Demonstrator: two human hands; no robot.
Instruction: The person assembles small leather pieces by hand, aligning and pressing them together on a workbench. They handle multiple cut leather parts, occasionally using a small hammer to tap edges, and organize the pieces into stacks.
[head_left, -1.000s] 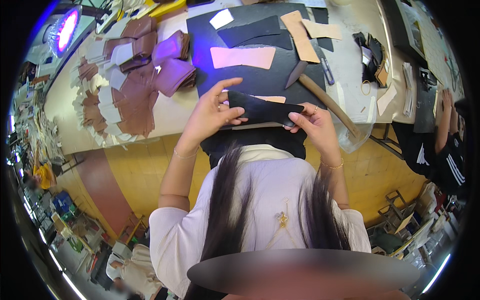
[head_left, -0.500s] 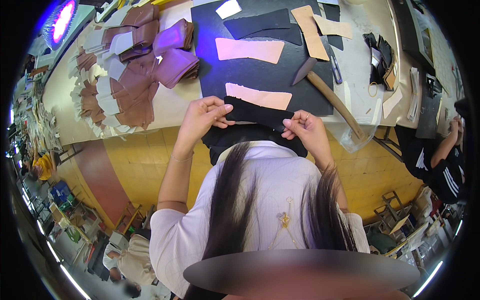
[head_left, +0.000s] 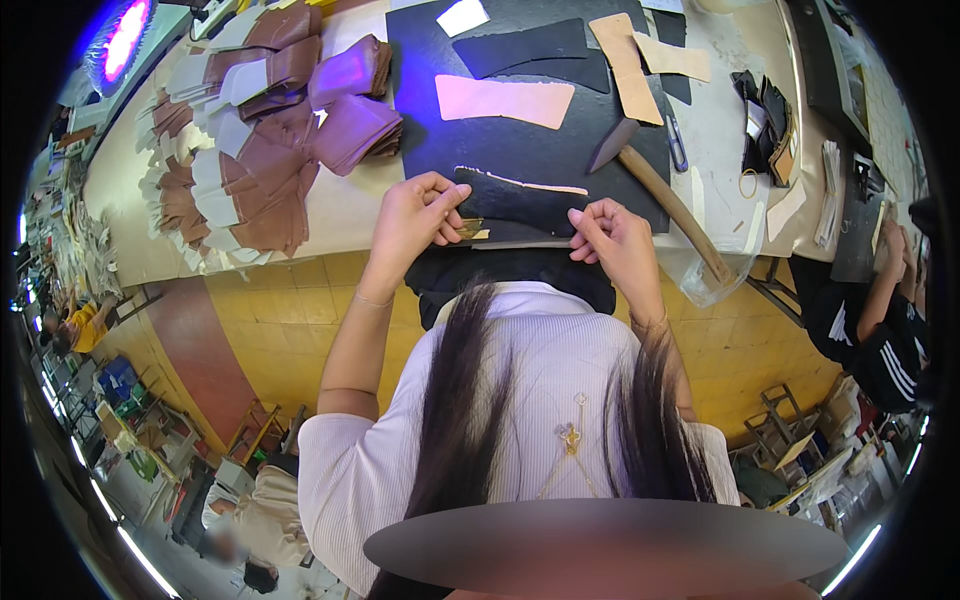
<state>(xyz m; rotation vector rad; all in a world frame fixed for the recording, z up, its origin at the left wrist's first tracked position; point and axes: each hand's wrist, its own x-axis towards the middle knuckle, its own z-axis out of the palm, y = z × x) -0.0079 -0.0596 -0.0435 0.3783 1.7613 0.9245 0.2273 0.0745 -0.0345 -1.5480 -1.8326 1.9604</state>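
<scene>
A curved black leather piece (head_left: 522,208) lies over a pale tan leather piece (head_left: 555,188), of which just a thin strip shows along the far edge. My left hand (head_left: 422,212) has thumb and fingers closed on the black piece's left end. Its right end is pinched by my right hand (head_left: 612,240). Something small and yellowish (head_left: 478,232) shows beside my left fingertips; I cannot make out what it is. Both pieces are at the front part of a black mat (head_left: 425,140). Farther back on it rests another tan piece (head_left: 505,101).
Right of the pieces lies a hammer (head_left: 665,195) with a wooden handle, near a blue-handled cutting tool (head_left: 677,145). Stacks of brown leather pieces (head_left: 265,170) cover the table's left. More black pieces (head_left: 525,50) and tan pieces (head_left: 627,70) lie at the back. A person (head_left: 870,320) works at far right.
Both hands have moved slightly away from me, carrying the black leather piece over the near tan piece. The tan piece was largely exposed before and is now mostly covered.
</scene>
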